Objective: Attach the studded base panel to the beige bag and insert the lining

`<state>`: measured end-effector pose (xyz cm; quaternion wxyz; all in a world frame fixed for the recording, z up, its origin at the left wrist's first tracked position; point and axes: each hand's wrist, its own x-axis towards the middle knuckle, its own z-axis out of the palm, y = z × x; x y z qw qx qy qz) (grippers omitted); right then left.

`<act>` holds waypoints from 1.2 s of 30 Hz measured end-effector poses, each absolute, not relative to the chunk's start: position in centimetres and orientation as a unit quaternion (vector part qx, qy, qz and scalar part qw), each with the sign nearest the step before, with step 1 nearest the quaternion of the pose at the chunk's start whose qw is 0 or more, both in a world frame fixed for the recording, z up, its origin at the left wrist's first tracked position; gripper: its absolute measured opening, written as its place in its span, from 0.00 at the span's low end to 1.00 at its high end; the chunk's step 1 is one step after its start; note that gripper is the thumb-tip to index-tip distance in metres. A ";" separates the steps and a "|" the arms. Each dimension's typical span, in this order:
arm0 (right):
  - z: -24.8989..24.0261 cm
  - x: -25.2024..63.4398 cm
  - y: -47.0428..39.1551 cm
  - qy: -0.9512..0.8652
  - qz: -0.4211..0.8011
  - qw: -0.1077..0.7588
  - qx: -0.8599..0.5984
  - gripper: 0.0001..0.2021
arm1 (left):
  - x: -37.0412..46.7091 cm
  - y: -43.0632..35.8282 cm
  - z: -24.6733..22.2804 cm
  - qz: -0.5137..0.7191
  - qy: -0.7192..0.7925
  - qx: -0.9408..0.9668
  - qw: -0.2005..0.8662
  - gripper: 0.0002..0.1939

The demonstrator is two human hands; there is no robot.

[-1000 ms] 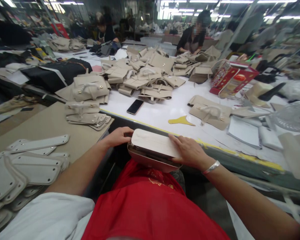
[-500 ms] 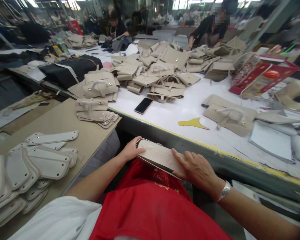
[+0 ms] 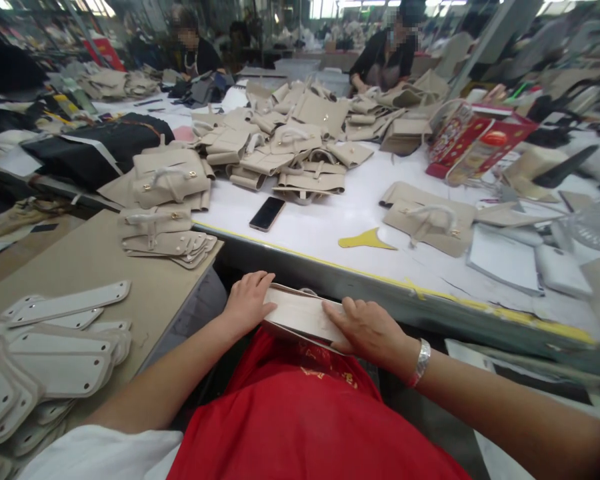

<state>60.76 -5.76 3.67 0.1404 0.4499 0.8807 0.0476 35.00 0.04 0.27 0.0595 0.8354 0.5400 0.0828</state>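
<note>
Between my hands, above my red apron (image 3: 310,420), is a partly formed handbag (image 3: 297,313) with its pale, long, flat base turned up. My left hand (image 3: 247,300) is closed over its left end, fingers on the far edge and thumb on the near side. Across the right end lies my right hand (image 3: 370,328), gripping it with the thumb on the near side. A pale loop, perhaps the handle, just shows behind the far edge. Most of the bag below the base is hidden.
The table's edge (image 3: 300,257) runs just beyond my hands. On it lie a phone (image 3: 267,213), a yellow piece (image 3: 367,239), a bag panel with handle (image 3: 450,227) and a heap of beige bags (image 3: 290,143). Stacked pale panels (image 3: 67,353) lie left. Two people work across the table.
My left hand has shifted from holding the bag's left end by its side to lying over the corner. My right hand keeps its grip. The camera has turned slightly right.
</note>
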 end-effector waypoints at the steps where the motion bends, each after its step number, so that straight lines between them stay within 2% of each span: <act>1: 3.7 60.7 -5.9 0.879 0.042 0.141 0.454 0.30 | 35.4 -0.2 0.4 0.084 0.525 0.846 0.038 0.26; 3: 3.8 60.1 -5.9 0.875 0.029 0.142 0.462 0.28 | 36.6 -0.7 0.8 0.080 0.457 0.886 0.031 0.19; 5: 4.0 59.4 -5.5 0.873 0.005 0.142 0.466 0.26 | 37.8 -1.4 1.1 0.052 0.348 0.933 0.076 0.13; 6: 4.2 59.3 -5.1 0.873 -0.017 0.140 0.467 0.26 | 38.4 -1.7 1.2 0.035 0.297 0.949 0.103 0.13; 8: 4.5 59.8 -4.3 0.861 -0.096 0.115 0.486 0.29 | 39.2 -2.3 1.2 0.008 0.231 0.965 0.127 0.22; 10: 4.6 61.5 -3.7 0.809 -0.238 0.038 0.536 0.28 | 39.5 -2.8 1.1 0.000 0.204 0.973 0.105 0.28; 13: 4.1 65.4 -3.9 0.578 -0.517 -0.096 0.624 0.24 | 39.5 -3.0 0.7 -0.009 0.169 0.984 0.054 0.22; 16: 2.9 68.4 -5.6 0.383 -0.671 -0.114 0.624 0.25 | 39.8 -2.7 0.4 -0.007 0.143 0.989 0.028 0.17; 18: 2.0 68.9 -6.8 0.412 -0.664 -0.091 0.617 0.22 | 40.5 -2.5 0.3 0.007 0.116 0.993 0.025 0.17; 22: 0.4 67.8 -8.0 0.538 -0.554 -0.067 0.632 0.19 | 42.0 -2.2 0.5 0.021 0.085 0.995 0.039 0.21; 27: -0.5 67.1 -8.1 0.604 -0.464 -0.150 0.630 0.19 | 42.8 -2.0 1.0 0.012 0.108 0.992 0.067 0.31; 33: 0.7 67.0 -8.5 0.628 -0.431 -0.232 0.605 0.21 | 42.5 -1.9 0.3 0.005 0.122 0.989 0.084 0.25; 36: 1.4 67.5 -8.9 0.582 -0.470 -0.256 0.612 0.22 | 42.4 -1.8 0.0 0.008 0.127 0.989 0.069 0.20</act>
